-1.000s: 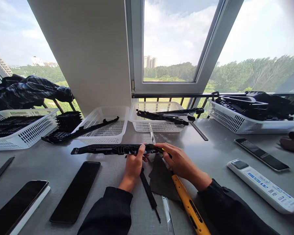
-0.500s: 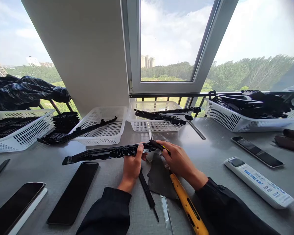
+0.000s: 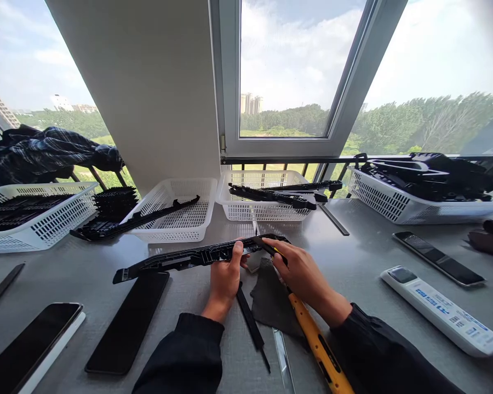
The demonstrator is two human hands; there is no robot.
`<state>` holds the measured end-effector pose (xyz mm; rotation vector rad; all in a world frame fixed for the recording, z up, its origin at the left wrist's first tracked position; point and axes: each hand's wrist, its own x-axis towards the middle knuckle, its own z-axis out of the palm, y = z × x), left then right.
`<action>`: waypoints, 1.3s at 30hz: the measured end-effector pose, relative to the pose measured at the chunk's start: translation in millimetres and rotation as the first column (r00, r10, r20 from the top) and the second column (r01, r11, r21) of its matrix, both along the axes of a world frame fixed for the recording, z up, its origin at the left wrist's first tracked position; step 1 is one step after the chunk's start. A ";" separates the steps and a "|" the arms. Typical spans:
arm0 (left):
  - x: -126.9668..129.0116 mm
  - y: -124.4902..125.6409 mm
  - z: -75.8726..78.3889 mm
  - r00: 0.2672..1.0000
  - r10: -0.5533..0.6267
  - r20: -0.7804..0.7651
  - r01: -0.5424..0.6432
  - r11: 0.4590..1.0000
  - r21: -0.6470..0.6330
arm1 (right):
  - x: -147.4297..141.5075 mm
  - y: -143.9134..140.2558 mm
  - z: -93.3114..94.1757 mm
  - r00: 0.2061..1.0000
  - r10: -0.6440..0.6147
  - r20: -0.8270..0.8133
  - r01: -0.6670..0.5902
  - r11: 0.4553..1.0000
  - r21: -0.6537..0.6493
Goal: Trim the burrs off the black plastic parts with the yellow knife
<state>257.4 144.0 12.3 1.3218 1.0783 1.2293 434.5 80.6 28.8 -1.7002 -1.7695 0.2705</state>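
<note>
My left hand [image 3: 225,280] grips a long black plastic trim strip [image 3: 168,261] near its middle, thumb on top. The strip's left end hangs over a black smartphone [image 3: 127,325]. In my right hand [image 3: 302,273] is a slim black-and-yellow tool [image 3: 277,254], perhaps a utility knife. Its dark front end lies against the strip near the right end; the exact contact is too small to make out. Below the hands are a dark grey cloth-like piece [image 3: 271,303], a thin black tool [image 3: 252,323] and an orange-yellow handled tool [image 3: 318,345].
White baskets stand along the back: one [image 3: 176,234] with a black strip across it, another [image 3: 267,212] holding several strips, a third [image 3: 394,210] heaped with black parts. At right lie a phone [image 3: 437,257] and a white device [image 3: 441,312]; a clear strip [image 3: 283,361] lies in front.
The view has shifted slightly, moving everything a little to the right. The trim strip is tilted more, its right end now showing above my right hand. Both hands keep their grip.
</note>
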 end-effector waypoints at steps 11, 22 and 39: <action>-1.5 1.1 1.6 0.999 0.016 0.035 -0.016 1.000 -0.004 | 14.6 6.4 -4.0 0.987 -0.133 0.088 0.141 0.987 -0.081; -0.9 3.3 -4.1 0.998 0.052 -0.021 -0.052 0.999 0.002 | -1.8 -2.1 1.8 0.999 -0.010 -0.038 0.012 0.998 0.058; -4.6 -6.2 7.3 0.973 -0.202 -0.114 0.205 0.979 0.019 | 9.3 2.5 -6.3 0.996 -0.057 0.074 0.061 0.997 -0.057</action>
